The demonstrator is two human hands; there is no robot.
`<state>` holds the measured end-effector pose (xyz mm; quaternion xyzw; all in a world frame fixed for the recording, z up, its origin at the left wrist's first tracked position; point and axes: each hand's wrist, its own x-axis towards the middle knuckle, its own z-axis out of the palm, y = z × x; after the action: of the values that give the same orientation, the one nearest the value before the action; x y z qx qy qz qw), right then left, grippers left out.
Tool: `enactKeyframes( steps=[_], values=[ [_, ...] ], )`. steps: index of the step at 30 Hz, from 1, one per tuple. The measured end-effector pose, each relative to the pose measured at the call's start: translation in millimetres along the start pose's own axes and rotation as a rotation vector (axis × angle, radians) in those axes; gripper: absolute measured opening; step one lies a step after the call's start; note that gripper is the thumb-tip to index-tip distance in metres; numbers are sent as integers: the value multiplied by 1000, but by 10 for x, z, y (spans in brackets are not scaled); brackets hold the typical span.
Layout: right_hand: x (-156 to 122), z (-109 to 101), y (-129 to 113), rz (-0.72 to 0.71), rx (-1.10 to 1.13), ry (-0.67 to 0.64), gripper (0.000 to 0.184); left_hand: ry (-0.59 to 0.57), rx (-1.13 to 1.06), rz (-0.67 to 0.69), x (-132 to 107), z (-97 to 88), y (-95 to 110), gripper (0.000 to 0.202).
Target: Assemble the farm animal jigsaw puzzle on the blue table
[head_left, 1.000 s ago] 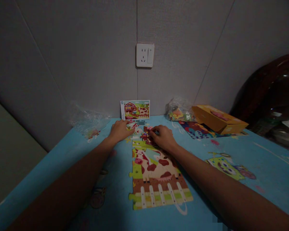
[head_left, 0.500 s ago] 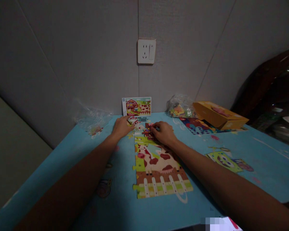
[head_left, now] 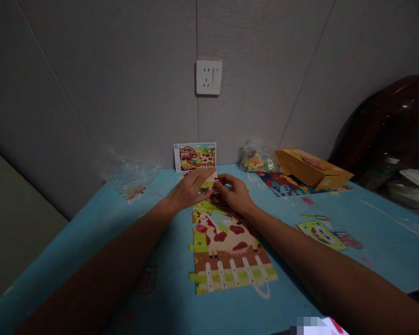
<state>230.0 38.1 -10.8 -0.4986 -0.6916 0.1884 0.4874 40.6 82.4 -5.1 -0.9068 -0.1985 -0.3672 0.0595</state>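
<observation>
A partly built jigsaw puzzle (head_left: 226,253) with a cow and a white fence lies on the blue cartoon-print table (head_left: 380,242). My left hand (head_left: 190,188) rests at the puzzle's far end, fingers stretched flat over loose pieces. Facing it, my right hand (head_left: 234,193) has its fingers curled and pinched on a small dark red puzzle piece (head_left: 216,199) at the puzzle's top edge. The two hands nearly touch. A reference picture card (head_left: 194,156) of the farm scene leans against the wall just behind them.
A clear plastic bag (head_left: 127,173) lies at the back left. At the back right sit a bag of puzzle pieces (head_left: 258,160) and a yellow box (head_left: 312,168). A dark rounded object (head_left: 387,125) fills the far right. A wall socket (head_left: 208,77) hangs above.
My left hand has slid right from the puzzle's upper left corner to lie flat over the top pieces, close to my right hand. My right hand stays at the top edge.
</observation>
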Motion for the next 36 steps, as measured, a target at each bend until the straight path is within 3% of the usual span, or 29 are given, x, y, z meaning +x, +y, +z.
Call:
enactKeyframes(
  steps=[4, 8, 11, 14, 21, 23, 29, 32, 36],
  values=[
    [24, 10, 77, 9, 95, 53, 19, 62, 34, -44, -9, 7, -26, 62],
    [39, -1, 126, 75, 66, 136, 19, 135, 151, -350, -72, 22, -185, 39],
    [37, -15, 125, 102, -3, 165, 19, -88, 265, -612, -126, 39, -282, 40],
    [29, -23, 99, 113, -43, 160, 20, -291, 285, -717, -153, 49, -301, 50],
    [22, -27, 29, 112, -68, 144, 19, -298, 227, -671, -161, 61, -278, 48],
    [22, -30, 23, 111, -72, 139, 19, -264, 177, -685, -167, 67, -293, 46],
    [17, -31, 35, 109, -27, 120, 19, 114, -292, -745, -82, 87, -320, 27],
    [17, -17, 44, 114, 43, 99, 20, 173, -476, -751, 34, 95, -228, 29],
    [19, 3, 55, 110, 145, 80, 20, 212, -886, -721, 159, 74, -81, 41]
  ],
)
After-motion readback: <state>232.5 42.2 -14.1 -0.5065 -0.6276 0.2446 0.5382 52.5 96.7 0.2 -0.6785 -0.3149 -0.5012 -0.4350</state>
